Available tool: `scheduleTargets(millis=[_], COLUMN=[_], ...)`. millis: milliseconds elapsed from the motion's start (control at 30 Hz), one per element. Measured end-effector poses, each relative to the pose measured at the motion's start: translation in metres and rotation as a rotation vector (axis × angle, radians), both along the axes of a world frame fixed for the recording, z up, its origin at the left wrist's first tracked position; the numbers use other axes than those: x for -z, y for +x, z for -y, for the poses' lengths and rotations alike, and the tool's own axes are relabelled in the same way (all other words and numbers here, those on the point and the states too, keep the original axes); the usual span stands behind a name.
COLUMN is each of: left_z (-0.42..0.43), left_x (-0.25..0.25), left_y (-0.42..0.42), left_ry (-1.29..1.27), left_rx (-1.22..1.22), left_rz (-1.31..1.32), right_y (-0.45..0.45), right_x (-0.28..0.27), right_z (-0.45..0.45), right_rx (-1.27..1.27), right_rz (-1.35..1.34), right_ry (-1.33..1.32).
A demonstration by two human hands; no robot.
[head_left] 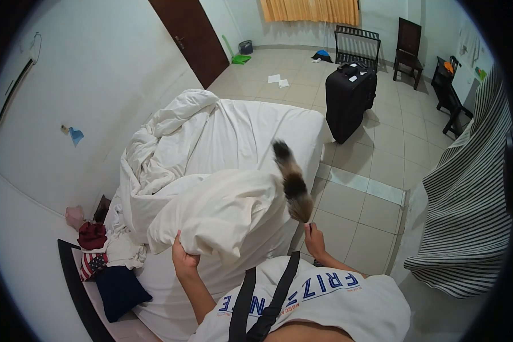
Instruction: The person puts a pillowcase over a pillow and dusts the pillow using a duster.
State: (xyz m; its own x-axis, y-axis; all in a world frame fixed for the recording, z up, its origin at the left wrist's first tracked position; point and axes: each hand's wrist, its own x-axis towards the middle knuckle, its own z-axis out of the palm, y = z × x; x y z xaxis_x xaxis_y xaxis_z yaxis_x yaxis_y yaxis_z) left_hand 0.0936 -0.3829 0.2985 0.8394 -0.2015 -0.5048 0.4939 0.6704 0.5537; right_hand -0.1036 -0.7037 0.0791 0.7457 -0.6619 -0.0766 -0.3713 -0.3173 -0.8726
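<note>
Brown-and-black fluffy duster (294, 183), held in front of a person beside a white-sheeted bed (256, 122), seen from head height looking down. The right hand (313, 242) is raised close in front of the torso, its forearm reaching forward from a white printed shirt (353, 308), with fingers curled around the duster's thin handle. The slightly blurred head of the duster points away from the body, leaning to the left, and appears across the bed's right edge. The left arm stretches forward and out to the left. Its left hand (185, 262) grips the near edge of a bulky white bundle of cloth (228, 205); the thumb side shows, while some fingers are hidden. Rumpled white bedding (159, 142) lies heaped behind the bundle. A dark blue pillow (119, 290) lies left of that forearm, and a black suitcase (347, 102) stands upright on the tiled floor (390, 165) past the bed.
</note>
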Motion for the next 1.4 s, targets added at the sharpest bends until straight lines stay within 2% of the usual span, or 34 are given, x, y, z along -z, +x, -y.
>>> scheduleTargets(millis=[100,200,233,300,333,400,500,533,567,633,700,767,833,867,933,1000,1033,1067,1100,1167,1233,1333,1400], left_z=[0.002,0.011,0.007,-0.007,-0.008,-0.009,-0.017,-0.017,-0.011,0.035,0.077,0.096,0.148,0.171,0.195,0.197,0.194,0.187,0.181,0.174,0.167,0.15,0.143], left_x=[0.0,-0.018,-0.015,-0.008,-0.013,-0.029,-0.005,0.005,0.01,-0.039,-0.058,-0.069,-0.105,-0.137,-0.177,-0.202,-0.217,-0.224,-0.255,-0.275,-0.266,-0.236,-0.217], left_y=[0.007,0.001,0.004,0.012,0.011,0.009,0.038,0.056,0.071,0.072,0.093,0.111,0.102,0.089,0.092,0.116,0.122,0.156,0.129,0.14,0.171,0.205,0.201], left_ry=[0.029,0.267,0.589,1.232,1.494,2.015,1.99,1.841,1.675,1.274,0.899,1.64,1.638,1.402,1.099,0.984,0.99,1.326,1.693,2.049,2.14,1.985,1.853], left_rx=[0.001,0.052,0.043,0.013,0.114,0.331,0.188,0.005,-0.17,-0.142,-0.033,0.034,0.012,0.24,0.517,0.681,0.655,0.582,0.443,0.264,0.075,-0.316,-0.469], left_rz=[0.024,0.128,0.177,0.273,0.296,0.339,0.495,0.618,0.727,0.85,0.94,1.731,1.874,1.627,1.434,1.553,1.795,2.014,2.084,2.125,1.993,1.923,1.848], right_y=[0.006,0.001,0.0,-0.006,-0.012,-0.025,-0.03,-0.03,-0.027,-0.005,0.026,0.058,0.081,0.092,0.106,0.098,0.092,0.082,0.073,0.057,0.044,0.022,0.006], right_x=[-0.04,-0.026,-0.01,0.047,0.066,0.079,0.079,0.077,0.057,-0.005,-0.03,-0.062,-0.109,-0.12,-0.133,-0.138,-0.138,-0.136,-0.128,-0.106,-0.086,-0.057,-0.052], right_z=[-0.019,-0.017,-0.016,-0.018,-0.014,0.003,0.018,0.023,0.025,0.02,0.016,0.005,-0.002,-0.009,-0.017,-0.012,-0.009,-0.007,-0.002,0.008,0.01,0.018,0.022], right_rx=[-0.128,-0.269,-0.304,-0.116,-0.022,0.086,0.111,0.097,0.082,0.04,-0.008,-0.017,-0.093,-0.111,-0.149,-0.258,-0.313,-0.337,-0.286,-0.188,-0.013,0.126,0.162], right_rz=[0.275,0.158,0.1,-0.157,-0.285,-0.32,-0.209,-0.147,-0.122,-0.073,0.072,0.203,0.33,0.365,0.432,0.477,0.498,0.503,0.472,0.408,0.398,0.368,0.377], right_ry=[-0.106,-0.157,-0.193,-0.071,-0.012,-0.005,-0.011,-0.019,0.109,0.36,0.56,0.766,0.979,1.012,1.08,1.098,1.109,1.132,1.122,1.101,0.954,0.845,0.792])
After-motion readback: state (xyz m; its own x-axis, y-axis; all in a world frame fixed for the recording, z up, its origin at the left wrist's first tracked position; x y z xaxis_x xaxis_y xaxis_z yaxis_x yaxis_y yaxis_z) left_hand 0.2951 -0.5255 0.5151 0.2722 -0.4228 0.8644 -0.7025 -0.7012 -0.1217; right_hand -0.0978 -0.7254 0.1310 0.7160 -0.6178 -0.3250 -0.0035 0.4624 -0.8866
